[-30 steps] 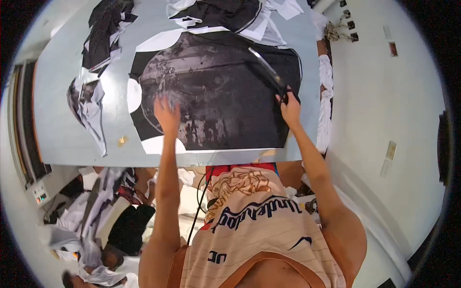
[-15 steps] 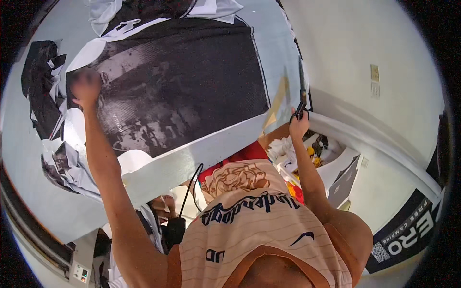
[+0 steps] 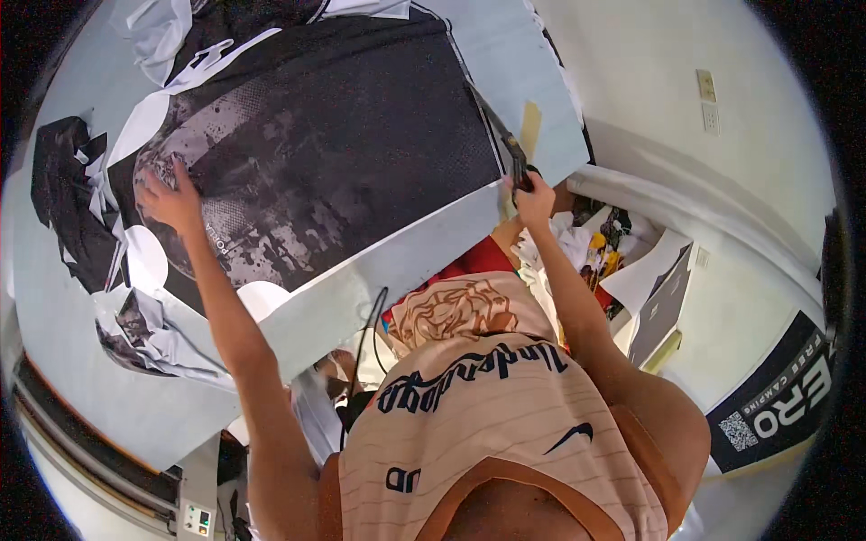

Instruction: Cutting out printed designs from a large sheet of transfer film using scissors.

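A large black printed fabric panel with grey mottled patches and white curved margins lies flat on the pale table. My left hand rests on its left part, fingers stretched out and spread. In my right hand is a pair of long-bladed scissors, the fingers wrapped round the black handles. The blades point up and left along the panel's right edge, by its thin white border. Whether the blades are parted cannot be made out.
Dark fabric scraps and a crumpled white-and-grey piece lie at the table's left. More black and white cloth is at the far side. A yellowish strip marks the table's right. Below stands a box of scraps.
My right hand has brought the scissors left, from the table's right edge to the panel's right border. My left hand stays on the panel, its fingers now spread. The view has shifted slightly.
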